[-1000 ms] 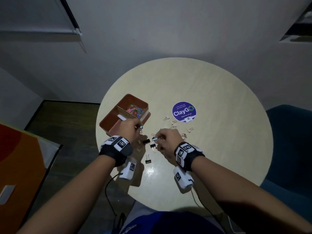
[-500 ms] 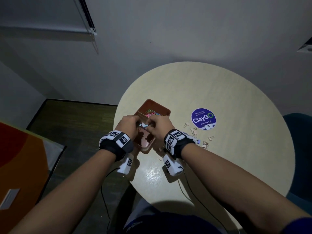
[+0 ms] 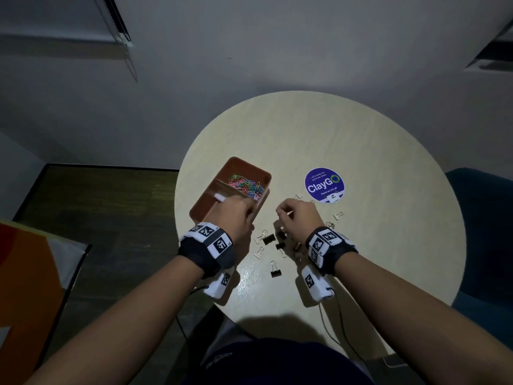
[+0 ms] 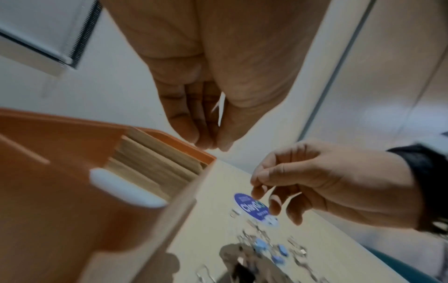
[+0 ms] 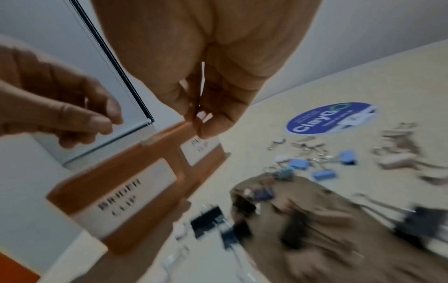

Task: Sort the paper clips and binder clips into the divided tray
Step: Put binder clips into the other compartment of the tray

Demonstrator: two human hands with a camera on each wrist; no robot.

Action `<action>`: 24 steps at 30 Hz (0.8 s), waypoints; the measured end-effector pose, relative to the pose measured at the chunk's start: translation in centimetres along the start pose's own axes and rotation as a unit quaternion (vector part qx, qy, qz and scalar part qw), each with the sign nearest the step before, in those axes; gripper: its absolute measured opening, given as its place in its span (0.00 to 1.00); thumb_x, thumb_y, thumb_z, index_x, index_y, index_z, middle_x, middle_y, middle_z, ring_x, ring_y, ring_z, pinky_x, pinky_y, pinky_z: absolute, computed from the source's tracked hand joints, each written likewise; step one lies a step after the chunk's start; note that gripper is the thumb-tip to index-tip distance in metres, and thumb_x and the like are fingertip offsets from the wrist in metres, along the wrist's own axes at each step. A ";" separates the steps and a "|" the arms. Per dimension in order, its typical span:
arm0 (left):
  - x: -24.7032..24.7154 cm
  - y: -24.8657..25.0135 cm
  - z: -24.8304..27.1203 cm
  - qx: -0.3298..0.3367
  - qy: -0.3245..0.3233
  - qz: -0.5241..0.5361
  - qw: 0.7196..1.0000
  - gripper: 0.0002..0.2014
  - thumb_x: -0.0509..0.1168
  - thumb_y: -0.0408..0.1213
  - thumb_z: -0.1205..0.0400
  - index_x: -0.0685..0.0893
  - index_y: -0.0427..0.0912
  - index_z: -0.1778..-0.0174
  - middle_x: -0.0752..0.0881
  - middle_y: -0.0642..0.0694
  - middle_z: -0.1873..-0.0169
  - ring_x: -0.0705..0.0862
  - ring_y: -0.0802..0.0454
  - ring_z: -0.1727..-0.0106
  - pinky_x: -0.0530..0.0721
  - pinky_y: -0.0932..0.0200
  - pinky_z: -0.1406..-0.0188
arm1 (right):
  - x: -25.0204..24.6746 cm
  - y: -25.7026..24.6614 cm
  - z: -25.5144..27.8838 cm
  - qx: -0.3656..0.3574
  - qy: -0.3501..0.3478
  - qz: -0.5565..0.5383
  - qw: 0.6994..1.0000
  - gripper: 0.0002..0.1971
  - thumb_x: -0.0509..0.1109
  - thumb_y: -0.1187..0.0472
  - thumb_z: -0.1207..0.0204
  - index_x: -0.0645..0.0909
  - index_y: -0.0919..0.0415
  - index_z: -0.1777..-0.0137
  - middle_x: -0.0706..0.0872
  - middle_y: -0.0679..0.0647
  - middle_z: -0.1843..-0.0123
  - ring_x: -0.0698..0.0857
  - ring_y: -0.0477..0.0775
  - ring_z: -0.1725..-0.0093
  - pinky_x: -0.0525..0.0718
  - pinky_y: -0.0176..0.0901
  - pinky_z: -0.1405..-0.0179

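Note:
The brown divided tray [image 3: 211,198] sits at the table's left edge; coloured paper clips [image 3: 245,184] fill its far compartment. Its side labels read "BINDER CLIP" [image 5: 121,199] on the near half. My left hand [image 3: 236,215] hovers over the near compartment's right rim, fingers [image 4: 206,134] hanging loosely curled, nothing seen in them. To the right of the tray my right hand [image 3: 294,215] is above the table, fingertips [image 5: 208,124] close together, empty as far as I see. Black binder clips [image 3: 268,239] and blue ones [image 5: 298,164] lie below it.
A round blue ClayGo sticker [image 3: 324,184] lies beyond my right hand. Small metal-coloured clips [image 3: 338,216] are scattered to its near right. One black clip [image 3: 275,272] lies alone nearer me. A blue chair [image 3: 485,232] stands at the right; the table edge [image 3: 180,245] runs under my left wrist.
Half a second ago both hands were together over the tray with small blue clips. My right hand has since swung right, back over the loose clips; no clip shows in either hand.

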State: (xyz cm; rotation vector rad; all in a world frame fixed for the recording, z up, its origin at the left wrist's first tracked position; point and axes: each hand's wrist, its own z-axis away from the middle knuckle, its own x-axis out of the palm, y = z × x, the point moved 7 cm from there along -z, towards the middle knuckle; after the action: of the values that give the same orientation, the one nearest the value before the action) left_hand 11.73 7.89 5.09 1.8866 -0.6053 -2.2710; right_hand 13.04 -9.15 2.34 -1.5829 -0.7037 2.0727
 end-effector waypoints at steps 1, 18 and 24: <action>1.3 0.7 -0.1 0.011 -0.016 0.001 1.000 0.04 0.67 0.36 0.20 0.86 0.46 0.52 0.85 0.47 0.55 0.83 0.46 0.54 0.84 0.52 0.54 | 0.3 1.0 0.8 0.002 -0.018 0.015 1.000 0.05 0.68 0.61 0.22 0.86 0.55 0.55 0.89 0.49 0.59 0.86 0.50 0.60 0.83 0.40 0.56; 13.0 0.6 1.4 -0.012 -0.144 -0.091 0.985 0.16 0.71 0.38 0.24 0.78 0.41 0.41 0.76 0.43 0.45 0.82 0.43 0.50 0.81 0.52 0.55 | 8.9 4.0 6.2 -0.044 -0.197 0.222 0.954 0.15 0.74 0.47 0.27 0.75 0.55 0.52 0.80 0.55 0.50 0.81 0.57 0.55 0.74 0.44 0.61; 13.4 -0.1 1.4 -0.025 -0.152 -0.074 0.985 0.20 0.72 0.32 0.28 0.78 0.42 0.42 0.77 0.44 0.49 0.82 0.44 0.51 0.82 0.53 0.57 | 8.4 4.5 6.8 -0.042 -0.166 0.209 0.963 0.08 0.67 0.62 0.26 0.78 0.57 0.48 0.79 0.55 0.49 0.81 0.57 0.52 0.74 0.43 0.61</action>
State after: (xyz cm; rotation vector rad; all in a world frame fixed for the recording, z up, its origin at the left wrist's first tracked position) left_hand 7.52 3.62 -6.96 1.6239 -0.4494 -2.6703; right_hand 4.18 -8.37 -5.24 -1.5484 -0.6106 2.6943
